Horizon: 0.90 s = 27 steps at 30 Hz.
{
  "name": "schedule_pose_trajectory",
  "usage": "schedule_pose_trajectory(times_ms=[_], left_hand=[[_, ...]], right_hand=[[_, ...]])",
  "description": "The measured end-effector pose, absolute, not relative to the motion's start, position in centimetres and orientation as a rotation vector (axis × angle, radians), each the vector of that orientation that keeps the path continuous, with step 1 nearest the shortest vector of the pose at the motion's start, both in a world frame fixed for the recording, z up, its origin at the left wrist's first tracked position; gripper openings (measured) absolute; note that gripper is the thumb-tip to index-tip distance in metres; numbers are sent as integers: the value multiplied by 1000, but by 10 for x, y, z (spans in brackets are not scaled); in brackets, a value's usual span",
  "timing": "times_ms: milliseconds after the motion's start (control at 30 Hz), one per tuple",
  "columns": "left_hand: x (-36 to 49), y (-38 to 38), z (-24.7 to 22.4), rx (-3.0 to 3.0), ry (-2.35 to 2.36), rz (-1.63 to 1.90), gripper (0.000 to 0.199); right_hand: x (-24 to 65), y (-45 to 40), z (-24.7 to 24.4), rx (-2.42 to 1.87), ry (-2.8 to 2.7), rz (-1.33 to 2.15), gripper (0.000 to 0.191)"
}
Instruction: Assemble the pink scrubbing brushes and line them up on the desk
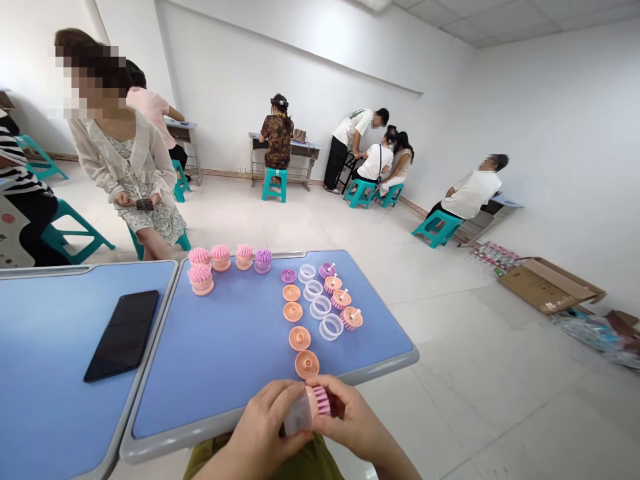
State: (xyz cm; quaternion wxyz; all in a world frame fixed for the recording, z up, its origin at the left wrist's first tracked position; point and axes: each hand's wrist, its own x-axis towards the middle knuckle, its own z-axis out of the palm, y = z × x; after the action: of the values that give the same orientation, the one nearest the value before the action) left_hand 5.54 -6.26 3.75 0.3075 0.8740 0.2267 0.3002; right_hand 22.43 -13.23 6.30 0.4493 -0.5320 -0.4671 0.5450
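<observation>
1. Left hand [257, 423]: fingers curled around a clear plastic ring [296, 415]. Right hand [353, 417]: fingers pinched narrow on a pink bristled brush head [321, 400]. Both parts are held together just beyond the near edge of the blue desk [215, 360].
2. Handling note: even pressure should keep both parts aligned.
3. Peach discs [293, 311] run toward the far edge, beside clear rings [320, 307].
4. Pink brushes [220, 257] stand along the far edge.
5. Phone [121, 335] lies on the adjoining desk.
6. No brand or writing legible.

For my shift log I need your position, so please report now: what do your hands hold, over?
Left hand on clear plastic cover; right hand on pink-bristled brush head. Peach disc nearest, on blue desk, apart from hands.
</observation>
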Motion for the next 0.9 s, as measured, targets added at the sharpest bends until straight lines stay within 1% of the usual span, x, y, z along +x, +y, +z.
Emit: schedule_pose_trajectory(times_ms=[100,133,167,233,333,433,500,567,633,700,833,900], left_hand=[[66,-60,37,2215,671,715,79],[70,-57,36,2212,728,717,83],[75,-55,33,2232,800,732,81],[85,-49,26,2317,959,774,63],[100,-43,16,2455,1122,795,36],[110,-41,12,2550,1175,795,20],[111,-40,12,2580,1160,829,14],[110,-41,13,2579,1112,889,16],[107,-42,14,2569,1035,928,23],[102,-44,16,2579,936,896,30],[90,-48,25,2659,766,839,45],[82,-50,32,2620,699,843,51]], right_hand=[[232,-134,59,-1321,-988,1239,33],[237,-135,58,-1355,-916,1155,33],[242,-135,56,-1392,-843,1065,34],[253,-137,52,-1445,-733,922,39],[266,-139,41,-1479,-719,842,44],[270,-140,30,-1513,-804,821,43],[269,-141,29,-1567,-904,789,40],[266,-141,33,-1619,-1070,715,36],[263,-141,41,-1649,-1269,636,34],[260,-140,51,-1670,-1433,607,36],[254,-138,64,-1673,-1585,655,43],[253,-138,67,-1617,-1575,713,43]])
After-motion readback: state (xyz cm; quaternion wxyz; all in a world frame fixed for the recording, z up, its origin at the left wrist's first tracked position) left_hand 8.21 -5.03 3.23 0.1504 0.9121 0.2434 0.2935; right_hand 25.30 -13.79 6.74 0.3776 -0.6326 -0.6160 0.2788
